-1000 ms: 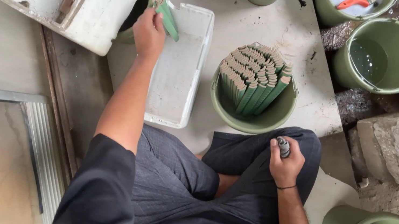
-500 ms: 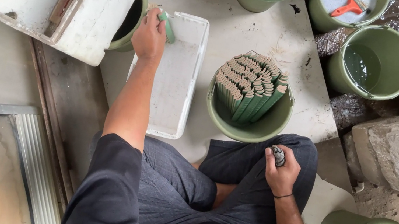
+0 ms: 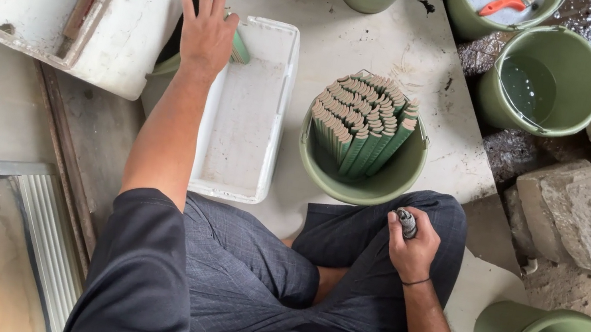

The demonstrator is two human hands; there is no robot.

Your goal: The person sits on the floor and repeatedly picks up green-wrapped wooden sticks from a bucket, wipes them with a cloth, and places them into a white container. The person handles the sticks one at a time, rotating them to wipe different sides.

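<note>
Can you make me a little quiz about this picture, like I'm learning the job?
1. True or false: the left hand is stretched out with its fingers spread, above the white tray.
2. What does the bucket nearest the knees hold? A) water B) green sticks standing on end C) nothing
3. Fill in: the right hand is closed around a small ____ tool resting on the knee.

Key
1. True
2. B: the green sticks are packed upright. The water is in another bucket farther away.
3. Dark. Its exact kind is too small to tell.
</note>
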